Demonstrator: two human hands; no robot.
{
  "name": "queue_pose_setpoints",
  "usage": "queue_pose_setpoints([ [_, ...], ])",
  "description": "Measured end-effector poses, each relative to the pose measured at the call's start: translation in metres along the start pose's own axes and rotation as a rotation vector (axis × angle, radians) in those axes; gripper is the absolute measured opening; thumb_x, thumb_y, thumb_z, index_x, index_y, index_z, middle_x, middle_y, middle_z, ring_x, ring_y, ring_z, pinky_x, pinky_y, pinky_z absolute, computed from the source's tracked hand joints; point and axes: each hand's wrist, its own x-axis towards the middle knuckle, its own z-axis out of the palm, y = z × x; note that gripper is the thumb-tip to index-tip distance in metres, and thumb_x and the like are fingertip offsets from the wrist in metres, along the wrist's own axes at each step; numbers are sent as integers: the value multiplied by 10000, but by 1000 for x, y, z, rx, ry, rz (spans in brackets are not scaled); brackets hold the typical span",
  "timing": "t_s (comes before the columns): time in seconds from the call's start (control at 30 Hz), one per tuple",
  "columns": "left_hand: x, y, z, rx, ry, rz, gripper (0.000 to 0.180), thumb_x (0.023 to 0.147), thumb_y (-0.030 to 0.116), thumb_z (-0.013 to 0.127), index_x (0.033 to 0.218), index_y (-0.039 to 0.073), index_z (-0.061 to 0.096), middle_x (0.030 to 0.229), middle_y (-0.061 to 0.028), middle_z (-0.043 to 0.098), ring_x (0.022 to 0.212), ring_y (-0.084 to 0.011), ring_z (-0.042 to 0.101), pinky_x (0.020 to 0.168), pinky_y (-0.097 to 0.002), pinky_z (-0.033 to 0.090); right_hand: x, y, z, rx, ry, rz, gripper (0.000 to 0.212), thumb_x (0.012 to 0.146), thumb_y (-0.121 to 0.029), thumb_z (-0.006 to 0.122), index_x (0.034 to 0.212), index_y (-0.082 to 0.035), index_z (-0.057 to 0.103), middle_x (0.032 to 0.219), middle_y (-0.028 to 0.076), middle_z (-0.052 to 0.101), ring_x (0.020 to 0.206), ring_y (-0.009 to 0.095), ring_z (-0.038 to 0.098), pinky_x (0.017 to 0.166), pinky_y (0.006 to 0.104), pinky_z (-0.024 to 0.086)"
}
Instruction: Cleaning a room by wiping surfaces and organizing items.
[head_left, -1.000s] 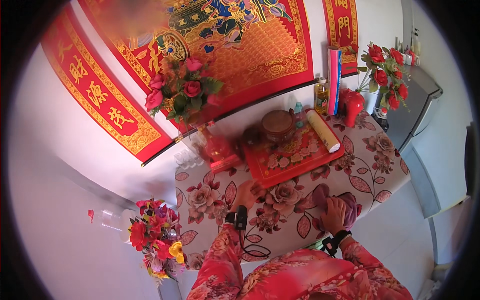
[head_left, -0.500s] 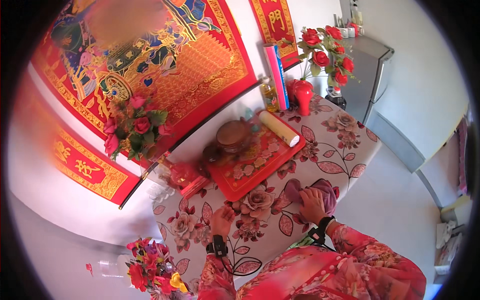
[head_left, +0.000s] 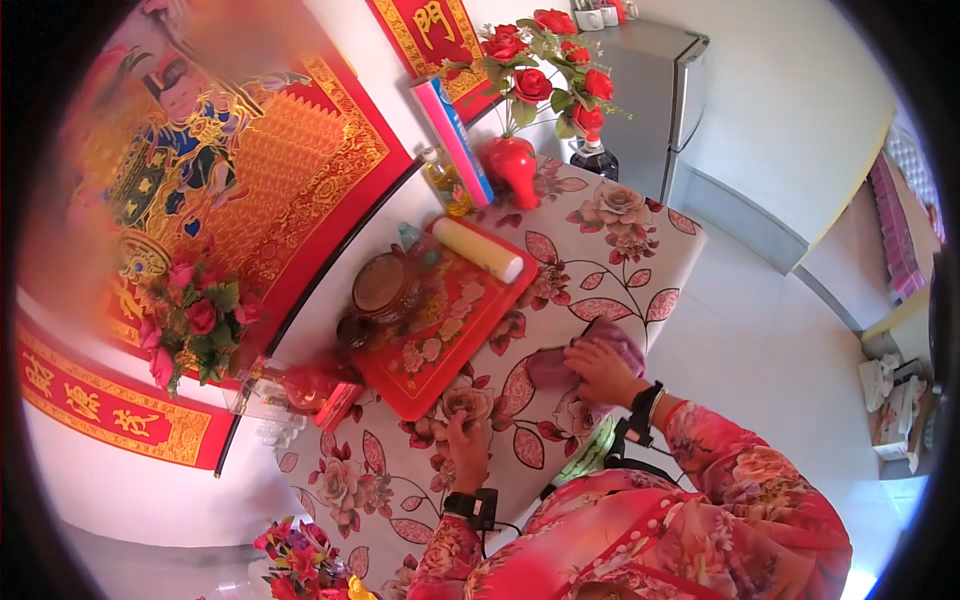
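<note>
So my right hand (head_left: pixel 600 372) is pressed flat on a crumpled purple cleaning cloth (head_left: pixel 590 352), fingers spread over it and bearing down rather than clenching it. The cloth lies on the floral tablecloth with dark red leaves and roses (head_left: pixel 620 250), near the table's front edge, just right of the red rectangular tray with a flower pattern (head_left: pixel 440 330). My left hand (head_left: pixel 466 445) rests on the tablecloth close to the tray's near corner, fingers loosely curled, holding nothing as far as I can see. On the tray there's a cream-coloured cylinder lying on its side (head_left: pixel 478 250) and a round brown lidded pot (head_left: pixel 380 285). Behind it, a red vase of red artificial roses (head_left: pixel 516 165) stands by the wall.
</note>
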Motion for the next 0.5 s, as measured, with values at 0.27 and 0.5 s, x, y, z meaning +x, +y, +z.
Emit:
queue_pose_setpoints([
  [0.27,-2,7,22,543,0,262,562,843,181,621,1303,-27,376,1388,-221,326,1317,-413,265,1085,-521,216,27,140,-49,-49,50,356,532,722,-231,647,1219,-88,522,1368,110,458,1306,311,369,1097,472,250],
  [0.5,-3,41,33,667,-101,129,635,843,270,599,1330,-45,341,1419,-260,254,1342,-447,189,1094,-549,161,111,231,-13,196,154,391,509,783,-146,606,1260,-12,490,1324,196,463,1258,360,402,1072,397,305],
])
